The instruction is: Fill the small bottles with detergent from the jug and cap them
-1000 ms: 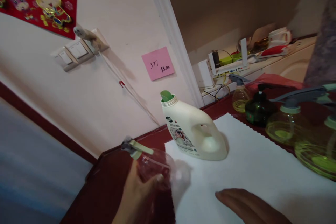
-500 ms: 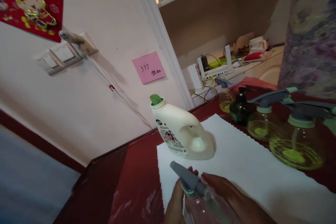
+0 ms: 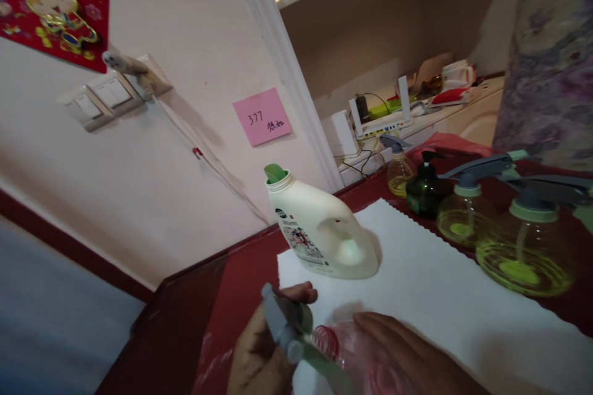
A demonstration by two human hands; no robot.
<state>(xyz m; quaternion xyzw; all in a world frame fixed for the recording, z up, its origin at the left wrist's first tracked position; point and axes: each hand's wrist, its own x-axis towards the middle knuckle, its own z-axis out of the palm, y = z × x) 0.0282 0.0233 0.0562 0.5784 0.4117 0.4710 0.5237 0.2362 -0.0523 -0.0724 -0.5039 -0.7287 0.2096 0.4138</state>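
Low in the head view, my left hand [image 3: 262, 345] is closed on a grey and pale green spray head [image 3: 282, 321]. Beside it my right hand [image 3: 412, 345] wraps the far side of a clear pink bottle [image 3: 356, 352]. The bottle's threaded neck shows bare, and the spray head is off to its left. Just beyond both hands a cream detergent jug [image 3: 319, 228] stands upright on a white sheet [image 3: 407, 265]; its mouth has a green spout and no cap on it.
Along the right stand spray bottles with yellow-green liquid [image 3: 523, 259], [image 3: 463, 219] and a dark pump bottle [image 3: 428, 191]. A smaller spray bottle [image 3: 399, 170] is farther back. Behind is a white router [image 3: 382, 126]. A wall carrying a pink note [image 3: 262, 117] borders the dark red table [image 3: 250, 296] on the left.
The spray head has come off the pink bottle and moved left in my left hand. My right hand stays on the bottle, whose open neck now shows.
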